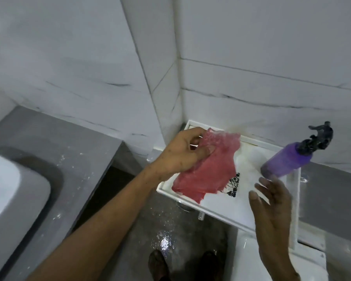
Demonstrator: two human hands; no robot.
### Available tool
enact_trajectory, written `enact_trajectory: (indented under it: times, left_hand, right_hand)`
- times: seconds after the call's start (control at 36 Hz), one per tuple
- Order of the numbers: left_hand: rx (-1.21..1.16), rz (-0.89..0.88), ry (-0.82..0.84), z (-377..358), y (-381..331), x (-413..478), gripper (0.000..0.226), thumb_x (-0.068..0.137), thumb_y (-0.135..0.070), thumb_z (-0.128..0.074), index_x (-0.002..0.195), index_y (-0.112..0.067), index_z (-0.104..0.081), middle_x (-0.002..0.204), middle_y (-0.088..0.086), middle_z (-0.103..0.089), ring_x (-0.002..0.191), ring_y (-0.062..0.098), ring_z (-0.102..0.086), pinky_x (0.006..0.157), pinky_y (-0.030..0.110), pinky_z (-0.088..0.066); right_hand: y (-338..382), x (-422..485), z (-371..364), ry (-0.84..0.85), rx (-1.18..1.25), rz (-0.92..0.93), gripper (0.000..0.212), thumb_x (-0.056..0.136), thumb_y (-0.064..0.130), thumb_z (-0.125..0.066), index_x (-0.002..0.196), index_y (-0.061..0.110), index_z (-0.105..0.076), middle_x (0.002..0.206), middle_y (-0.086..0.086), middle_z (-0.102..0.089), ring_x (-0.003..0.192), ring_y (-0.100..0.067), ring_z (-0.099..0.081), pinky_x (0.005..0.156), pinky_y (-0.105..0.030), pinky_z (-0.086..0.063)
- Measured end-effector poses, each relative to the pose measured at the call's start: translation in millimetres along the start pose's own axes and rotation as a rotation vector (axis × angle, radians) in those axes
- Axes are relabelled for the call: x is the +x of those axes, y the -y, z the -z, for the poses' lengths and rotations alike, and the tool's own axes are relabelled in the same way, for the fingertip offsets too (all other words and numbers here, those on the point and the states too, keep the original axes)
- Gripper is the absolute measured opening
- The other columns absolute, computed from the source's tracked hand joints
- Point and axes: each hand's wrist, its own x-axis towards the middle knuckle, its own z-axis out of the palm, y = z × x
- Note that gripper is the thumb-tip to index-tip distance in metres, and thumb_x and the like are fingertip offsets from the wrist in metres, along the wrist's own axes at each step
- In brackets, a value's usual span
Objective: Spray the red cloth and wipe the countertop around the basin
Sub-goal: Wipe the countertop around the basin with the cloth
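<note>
1. The red cloth (207, 169) is up in the air, pinched at its top edge by the left hand (182, 153), thumb on the front and fingers behind. The rest of it hangs down over the near-left corner of a white tray-like top (221, 207) tucked into the wall corner.
2. The right hand (272, 201) is released, fingers spread and a bit blurry, grasping nothing. It sits just below a purple spray bottle (286, 161).
3. That bottle is tilted, its black trigger head (318, 138) pointing up and to the right, its base low and near the right fingertips. Can't tell if it's touching the hand or resting on the white top.
4. There's a small black patterned square (232, 184) on the white top, partly hidden by the cloth.
5. Off to the left is the grey desk (69, 159) with white specks on it, wrapped around the white basin (12, 195), well apart from the cloth.
6. Wet, shiny floor (164, 240) below, with the person's two feet showing, and white marbled tiles (69, 67) on the walls.
</note>
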Motion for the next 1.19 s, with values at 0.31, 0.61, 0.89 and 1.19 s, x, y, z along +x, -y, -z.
enact_trajectory:
  times: [0.31, 0.61, 0.89, 1.19]
  left_hand:
    - [0.039, -0.237, -0.039, 70, -16, -107, 0.02, 0.084, -0.009, -0.069, 0.103, -0.005, -0.069, 0.098, 0.015, -0.072, 0.089, 0.025, -0.068, 0.08, 0.029, -0.059]
    - [-0.181, 0.133, -0.79, 168, 93, -194, 0.017, 0.094, -0.015, -0.054, 0.102, -0.021, -0.069, 0.095, -0.007, -0.07, 0.09, 0.009, -0.066, 0.086, 0.026, -0.055]
    - [-0.105, 0.277, -1.275, 254, 145, -235, 0.031, 0.093, -0.008, -0.044, 0.095, -0.027, -0.068, 0.093, -0.01, -0.071, 0.098, 0.015, -0.066, 0.094, 0.042, -0.053]
    - [0.286, 0.541, -1.032, 316, 189, -158, 0.075, 0.095, -0.045, -0.038, 0.152, -0.015, 0.001, 0.163, 0.01, -0.001, 0.15, 0.029, -0.003, 0.12, 0.04, -0.008]
  right_hand:
    - [80, 6, -93, 0.719, 0.161, -0.454, 0.09, 0.034, 0.053, -0.09, 0.112, 0.019, -0.062, 0.097, -0.002, -0.075, 0.093, -0.026, -0.071, 0.057, -0.033, -0.062]
    - [70, -70, -209, 0.672, 0.224, -0.523, 0.03, 0.081, 0.039, -0.058, 0.109, 0.032, -0.065, 0.113, -0.009, -0.072, 0.105, -0.03, -0.067, 0.091, -0.052, -0.052]
    - [88, -32, -324, 0.576, -0.28, 0.088, 0.039, 0.093, 0.051, -0.042, 0.123, 0.029, -0.052, 0.111, 0.005, -0.064, 0.099, -0.013, -0.063, 0.075, -0.022, -0.051]
    - [-69, -4, -523, 1.226, -1.272, 0.685, 0.081, 0.091, 0.063, -0.025, 0.15, 0.013, 0.001, 0.16, -0.015, 0.004, 0.146, -0.039, 0.002, 0.119, -0.055, -0.004]
